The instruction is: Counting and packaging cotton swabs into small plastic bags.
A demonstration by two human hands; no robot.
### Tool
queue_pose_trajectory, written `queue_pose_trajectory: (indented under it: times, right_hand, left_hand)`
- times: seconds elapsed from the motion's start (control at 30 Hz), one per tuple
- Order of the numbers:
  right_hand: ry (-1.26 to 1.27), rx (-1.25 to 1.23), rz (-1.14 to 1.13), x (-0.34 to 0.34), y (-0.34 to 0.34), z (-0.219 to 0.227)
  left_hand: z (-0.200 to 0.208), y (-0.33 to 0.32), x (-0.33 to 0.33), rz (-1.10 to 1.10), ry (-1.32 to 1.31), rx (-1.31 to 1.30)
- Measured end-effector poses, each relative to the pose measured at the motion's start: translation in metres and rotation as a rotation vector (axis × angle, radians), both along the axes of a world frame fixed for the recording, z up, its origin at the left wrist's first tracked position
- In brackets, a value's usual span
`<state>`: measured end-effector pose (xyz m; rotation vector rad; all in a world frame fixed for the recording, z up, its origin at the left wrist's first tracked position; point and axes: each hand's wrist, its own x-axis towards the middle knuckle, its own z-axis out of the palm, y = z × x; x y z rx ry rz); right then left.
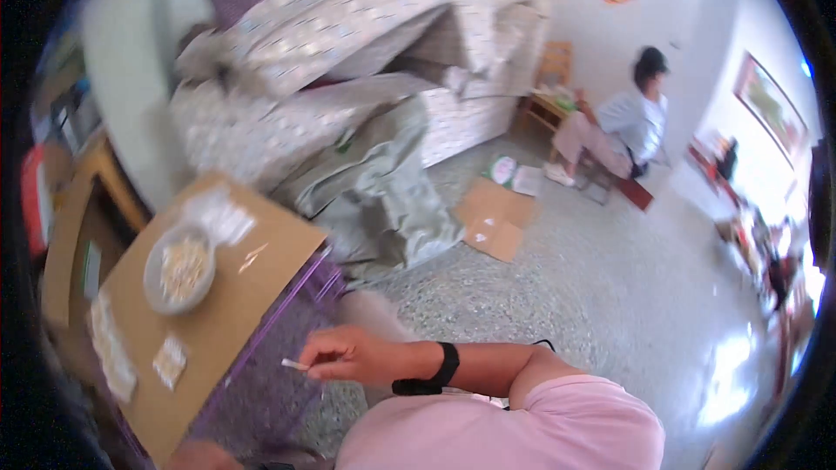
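Observation:
My right hand (341, 354), with a black band on its wrist, is raised just off the near side of a low table (244, 296) topped with brown board. Its thumb and fingers pinch a small white stick-like piece (294, 365). At the lower edge my left hand (205, 455) shows only in part, blurred, by the table's near corner; its fingers cannot be made out. On the table stands a white bowl (155, 283) full of small pale pieces. A small clear packet of similar pieces (170, 362) lies nearer me. Two thin pale pieces (253, 257) lie right of the bowl.
Clear plastic bags (222, 216) lie behind the bowl, and a white strip of packets (111, 348) runs along the table's left edge. Grey-green cloth (374, 200) and a patterned covered heap (305, 122) stand beyond. A flattened carton (496, 218) lies on the floor; another person (627, 122) sits farther back.

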<state>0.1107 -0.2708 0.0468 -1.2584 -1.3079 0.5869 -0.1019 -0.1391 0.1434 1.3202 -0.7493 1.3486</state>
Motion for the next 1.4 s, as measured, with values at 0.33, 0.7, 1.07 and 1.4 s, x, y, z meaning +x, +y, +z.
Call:
queue_pose_trajectory:
  times: [0.33, 0.7, 1.07, 1.4]
  right_hand:
    - [-0.046, 0.220, -0.013, -0.005, -0.012, 0.006]
    - [-0.040, 0.270, -0.067, 0.015, -0.019, 0.002]
    - [-0.078, 0.230, -0.191, 0.033, 0.007, -0.015]
    - [-0.098, 0.001, 0.045, 0.041, 0.056, 0.000]
  left_hand:
    - [-0.031, -0.014, 0.064, 0.175, 0.936, 0.194]
    - [-0.049, -0.019, 0.093, -0.015, 1.127, -0.124]
    - [-0.058, -0.013, 0.106, 0.177, 1.149, -0.084]
    - [-0.094, 0.044, 0.093, 0.334, 1.055, -0.463]
